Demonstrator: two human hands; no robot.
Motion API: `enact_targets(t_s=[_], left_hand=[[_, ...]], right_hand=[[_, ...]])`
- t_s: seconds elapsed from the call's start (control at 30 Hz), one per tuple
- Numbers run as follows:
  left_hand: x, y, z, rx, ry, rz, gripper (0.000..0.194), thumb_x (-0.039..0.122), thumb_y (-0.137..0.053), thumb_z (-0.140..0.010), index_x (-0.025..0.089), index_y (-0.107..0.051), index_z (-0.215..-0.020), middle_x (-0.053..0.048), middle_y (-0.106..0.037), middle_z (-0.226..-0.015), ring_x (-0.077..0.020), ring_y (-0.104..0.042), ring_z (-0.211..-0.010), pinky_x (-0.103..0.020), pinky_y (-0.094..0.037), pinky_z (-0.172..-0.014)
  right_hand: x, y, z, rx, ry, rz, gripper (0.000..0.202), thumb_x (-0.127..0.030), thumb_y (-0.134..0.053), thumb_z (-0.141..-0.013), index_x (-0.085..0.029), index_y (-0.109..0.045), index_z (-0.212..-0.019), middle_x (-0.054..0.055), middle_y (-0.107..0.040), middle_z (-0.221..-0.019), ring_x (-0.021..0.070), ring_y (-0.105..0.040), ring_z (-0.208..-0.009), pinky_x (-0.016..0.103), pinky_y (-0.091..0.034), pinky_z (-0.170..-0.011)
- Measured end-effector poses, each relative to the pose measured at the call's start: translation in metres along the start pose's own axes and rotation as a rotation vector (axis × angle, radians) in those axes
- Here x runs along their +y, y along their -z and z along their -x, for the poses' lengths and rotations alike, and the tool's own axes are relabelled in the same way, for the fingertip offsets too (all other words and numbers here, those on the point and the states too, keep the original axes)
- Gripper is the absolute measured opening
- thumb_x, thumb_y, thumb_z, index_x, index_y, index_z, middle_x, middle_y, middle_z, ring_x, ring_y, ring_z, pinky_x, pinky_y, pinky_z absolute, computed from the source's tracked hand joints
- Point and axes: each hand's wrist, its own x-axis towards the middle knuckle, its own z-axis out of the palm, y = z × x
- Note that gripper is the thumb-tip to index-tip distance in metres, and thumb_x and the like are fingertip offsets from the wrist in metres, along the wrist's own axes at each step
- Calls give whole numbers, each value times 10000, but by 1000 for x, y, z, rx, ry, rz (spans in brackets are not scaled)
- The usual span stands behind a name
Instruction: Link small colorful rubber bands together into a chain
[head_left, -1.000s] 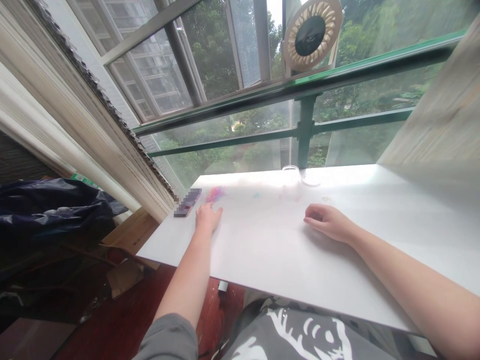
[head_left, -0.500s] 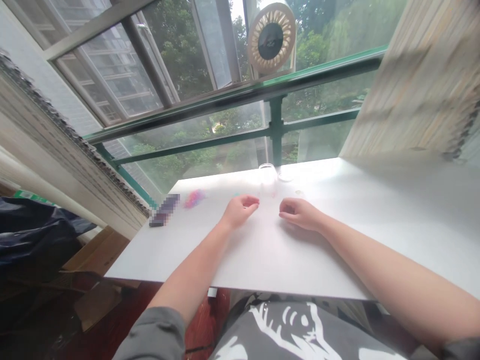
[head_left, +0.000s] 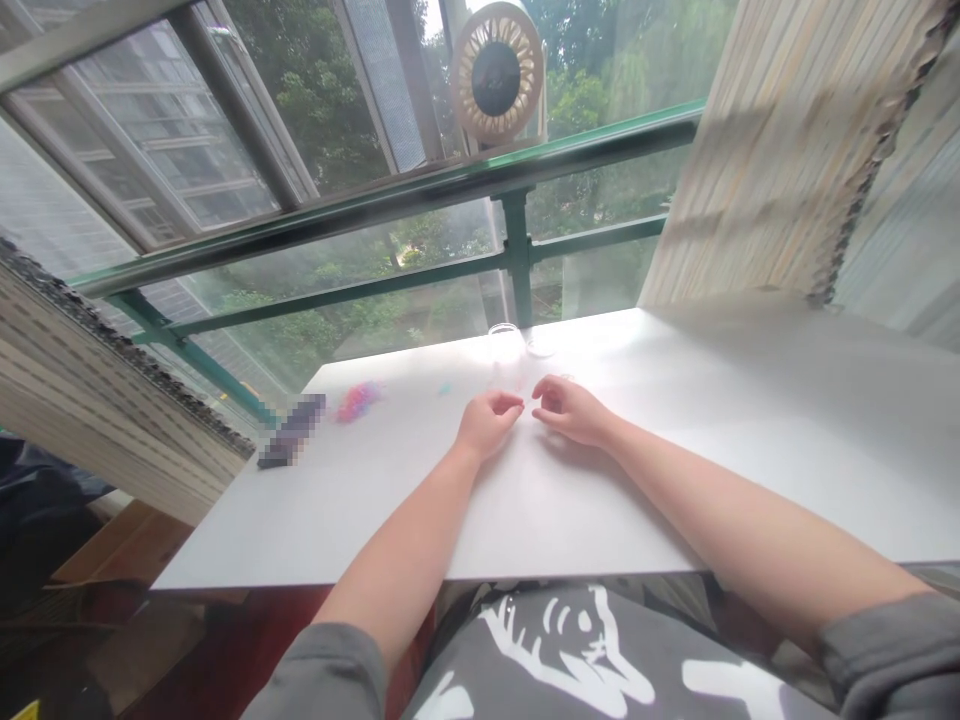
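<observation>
apparently, the step in hand is close fingertip work: the left hand [head_left: 487, 424] and the right hand [head_left: 574, 410] face each other at the table [head_left: 352, 510], near but apart. the left's thumb and finger nearly meet; i cannot tell if they pinch anything. the right's thumb and finger stand apart, nothing seen between them. from the gap between the hands, the jar [head_left: 505, 344] stands near, between eleven and twelve o'clock, the disc [head_left: 541, 349] just beside it between twelve and one, the coloured pile [head_left: 358, 402] well off at nine, the slab [head_left: 294, 430] beyond that. as i judge it, the next move calls for steady wrists and a light, well-aimed pinch.
</observation>
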Motion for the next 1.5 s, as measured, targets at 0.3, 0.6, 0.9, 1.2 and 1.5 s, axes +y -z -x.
enact_targets(t_s=[0.3,0.6,0.9,1.2,1.5], left_hand=[[3,1,5,-45,-46,-59,188,293,-557,-702,171,-646,-813,-39,-669,-807,-140,-608,-729,-259,-468,-721],[3,1,5,-59,-51,-68,185,296,-563,-700,172,-640,-812,-39,-666,-800,-139,-606,-725,-253,-470,-705],[5,1,8,-98,-55,-63,227,311,-579,-690,164,-617,-858,-51,-655,-820,-136,-599,-736,-239,-470,-679],[4,2,7,-90,-59,-119,178,320,-537,-708,178,-618,-779,-13,-642,-763,-123,-576,-704,-228,-440,-660],[4,0,6,-45,-70,-69,164,304,-524,-713,168,-601,-759,-10,-626,-741,-115,-560,-691,-215,-423,-640]], right_hand=[[-3,1,1,-6,32,73,121,-262,-479,-699,-169,-544,-742,-28,-456,-561,97,-406,-532,229,-333,-534],[-1,0,1,-17,29,63,113,-262,-474,-704,-172,-541,-695,-26,-455,-547,100,-402,-536,232,-332,-540],[-3,1,1,-14,19,40,100,-244,-468,-701,-172,-537,-700,-31,-432,-544,97,-388,-531,227,-323,-533],[-1,1,1,-16,35,39,82,-225,-467,-690,-168,-525,-677,-36,-421,-544,89,-375,-528,220,-315,-531],[-2,-2,1,-21,38,98,74,-170,-447,-667,-169,-521,-669,-30,-454,-571,87,-385,-537,213,-320,-531]])
